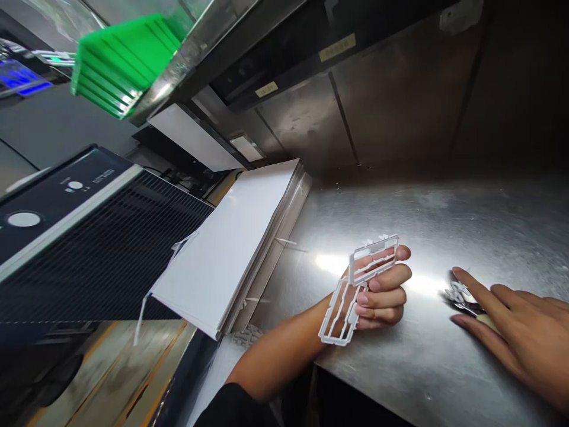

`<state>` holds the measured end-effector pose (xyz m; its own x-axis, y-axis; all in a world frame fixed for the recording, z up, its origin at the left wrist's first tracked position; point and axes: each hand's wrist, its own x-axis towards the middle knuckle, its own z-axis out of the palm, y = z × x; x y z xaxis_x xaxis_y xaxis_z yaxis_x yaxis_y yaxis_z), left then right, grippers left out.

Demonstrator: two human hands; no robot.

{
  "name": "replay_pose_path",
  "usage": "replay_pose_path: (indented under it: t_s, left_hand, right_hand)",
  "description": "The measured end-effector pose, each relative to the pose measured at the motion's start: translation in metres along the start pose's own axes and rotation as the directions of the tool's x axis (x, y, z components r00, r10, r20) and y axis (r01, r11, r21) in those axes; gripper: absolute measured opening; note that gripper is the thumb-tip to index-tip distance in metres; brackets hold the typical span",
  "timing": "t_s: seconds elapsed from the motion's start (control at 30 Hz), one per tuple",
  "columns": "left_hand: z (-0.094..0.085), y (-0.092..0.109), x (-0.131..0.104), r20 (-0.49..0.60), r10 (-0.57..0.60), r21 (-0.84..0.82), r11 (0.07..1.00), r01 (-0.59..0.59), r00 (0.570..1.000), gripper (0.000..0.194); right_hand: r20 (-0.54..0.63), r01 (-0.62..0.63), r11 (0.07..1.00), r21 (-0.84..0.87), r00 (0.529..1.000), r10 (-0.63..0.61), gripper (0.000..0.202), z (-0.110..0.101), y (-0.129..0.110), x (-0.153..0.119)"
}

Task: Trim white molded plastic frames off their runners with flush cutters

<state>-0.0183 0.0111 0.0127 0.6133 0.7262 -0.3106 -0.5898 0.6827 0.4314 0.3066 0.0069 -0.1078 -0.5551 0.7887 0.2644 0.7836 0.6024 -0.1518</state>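
Note:
Two white plastic frames are in my left hand [382, 296], above the metal table. The upper frame [374, 259] lies tilted across the fingertips, and the lower frame [343, 312] hangs beside the palm over the wrist. My fingers are curled round them. At the right, my right hand [511, 326] reaches over a small metal tool with a pale handle [488, 321] and some small white pieces [459, 292]. Its index finger and thumb are apart on either side of these. Whether the hand grips the tool is unclear.
Left of my left hand, a stack of white sheets or boards [226, 243] with ties rests at the edge of the metal table [427, 367]. A black ribbed machine [111, 249] stands farther left. A green bin [124, 62] sits higher up, by a metal shelf.

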Motion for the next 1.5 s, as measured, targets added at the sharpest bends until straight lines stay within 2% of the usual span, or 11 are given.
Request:
replay_pose_path:
  t_s: [0.13, 0.23, 0.43, 0.6, 0.7, 0.83, 1.0, 1.1, 1.23, 1.33, 1.5]
  left_hand:
    - [-0.008, -0.002, -0.001, -0.046, -0.009, -0.003, 1.000, 0.009, 0.999, 0.026]
    - [-0.013, -0.004, -0.001, -0.072, -0.011, 0.007, 1.000, 0.011, 0.997, 0.032]
    - [-0.011, -0.005, -0.001, 0.033, -0.003, 0.007, 1.000, 0.003, 0.999, 0.028]
    - [-0.012, -0.004, -0.002, -0.005, -0.002, 0.025, 1.000, 0.002, 1.000, 0.029]
    - [-0.014, -0.004, -0.002, -0.017, -0.006, 0.034, 0.999, 0.006, 1.000, 0.031]
    - [-0.015, -0.005, -0.003, 0.009, 0.010, 0.034, 0.999, -0.010, 1.000, 0.032]
    - [-0.015, -0.005, -0.002, -0.058, -0.026, 0.048, 0.998, 0.029, 0.998, 0.037]
    - [-0.015, -0.005, -0.002, -0.036, -0.013, 0.045, 0.999, 0.014, 0.999, 0.037]
    - [-0.015, -0.006, -0.002, 0.024, -0.004, 0.019, 1.000, 0.004, 1.000, 0.035]
    - [-0.015, -0.007, -0.003, -0.007, -0.002, 0.032, 0.999, 0.002, 1.000, 0.035]
    - [-0.013, -0.006, -0.002, -0.013, -0.001, 0.057, 0.998, 0.002, 1.000, 0.038]
  right_hand:
    - [0.012, 0.064, 0.993, -0.097, 0.998, -0.063, 0.074, -0.004, -0.002, 0.001]
    - [0.029, 0.036, 0.994, -0.105, 0.999, -0.034, 0.067, -0.018, -0.017, 0.005]
    - [0.074, -0.005, 0.996, -0.092, 0.997, 0.011, 0.057, -0.043, -0.037, 0.014]
    - [-0.071, 0.047, 0.991, -0.126, 0.996, -0.056, 0.055, -0.041, -0.035, 0.019]
    - [-0.046, 0.021, 0.993, -0.115, 0.999, -0.027, 0.058, -0.041, -0.037, 0.020]
    - [-0.080, 0.056, 0.988, -0.143, 0.995, -0.068, 0.062, -0.042, -0.038, 0.021]
    - [-0.050, 0.037, 0.990, -0.136, 0.998, -0.044, 0.061, -0.040, -0.037, 0.019]
    - [-0.047, 0.028, 0.994, -0.106, 0.998, -0.033, 0.058, -0.040, -0.037, 0.018]
    - [0.027, 0.003, 0.999, -0.048, 1.000, -0.002, 0.056, -0.037, -0.031, 0.014]
    - [0.034, 0.038, 0.998, -0.059, 0.999, -0.036, 0.063, -0.037, -0.029, 0.011]
    - [0.015, 0.000, 0.997, -0.080, 1.000, 0.001, 0.055, -0.045, -0.039, 0.017]
